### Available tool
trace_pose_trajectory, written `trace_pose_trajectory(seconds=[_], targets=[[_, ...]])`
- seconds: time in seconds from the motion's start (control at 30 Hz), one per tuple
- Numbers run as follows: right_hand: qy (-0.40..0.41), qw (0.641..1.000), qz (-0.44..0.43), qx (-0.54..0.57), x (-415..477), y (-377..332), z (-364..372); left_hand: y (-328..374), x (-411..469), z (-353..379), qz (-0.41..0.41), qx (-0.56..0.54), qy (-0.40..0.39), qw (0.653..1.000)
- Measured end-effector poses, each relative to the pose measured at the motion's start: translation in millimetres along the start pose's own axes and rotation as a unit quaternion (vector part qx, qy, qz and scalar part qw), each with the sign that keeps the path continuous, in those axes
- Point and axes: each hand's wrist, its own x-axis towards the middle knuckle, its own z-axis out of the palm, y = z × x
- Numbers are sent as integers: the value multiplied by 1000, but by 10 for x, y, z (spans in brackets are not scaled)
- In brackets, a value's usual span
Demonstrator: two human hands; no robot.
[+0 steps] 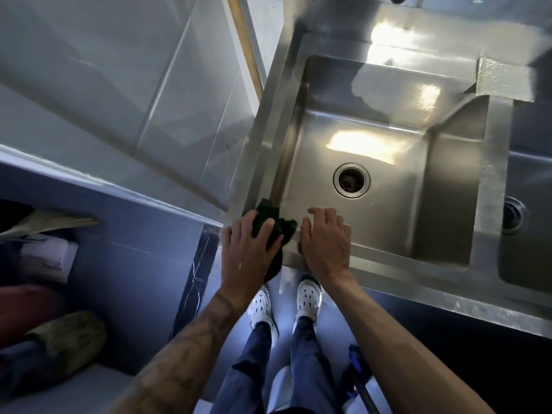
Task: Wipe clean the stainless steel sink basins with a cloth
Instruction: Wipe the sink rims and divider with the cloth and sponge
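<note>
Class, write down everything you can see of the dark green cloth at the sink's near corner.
The cloth is dark green, almost black, soft and crumpled into folds. It lies bunched on the near left corner of the steel sink rim, one end poking toward the basin, another hanging off the front edge. The left hand grips it from above, covering its middle. The right hand rests beside it on the rim; whether they touch is unclear.
</note>
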Motion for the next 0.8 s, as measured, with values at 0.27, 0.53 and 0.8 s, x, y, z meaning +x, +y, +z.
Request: trace_pose_trajectory(seconds=[0.27, 0.53, 0.8], targets=[[-21, 999, 17, -34, 13, -18, 61, -230, 436, 0, -24, 18, 22, 999], [-36, 999, 25, -28, 19, -35, 25, -349, 627, 52, 15, -3, 27, 1000], [-26, 999, 28, -30, 16, -45, 28, -300, 748, 46, -39, -52, 32, 997]])
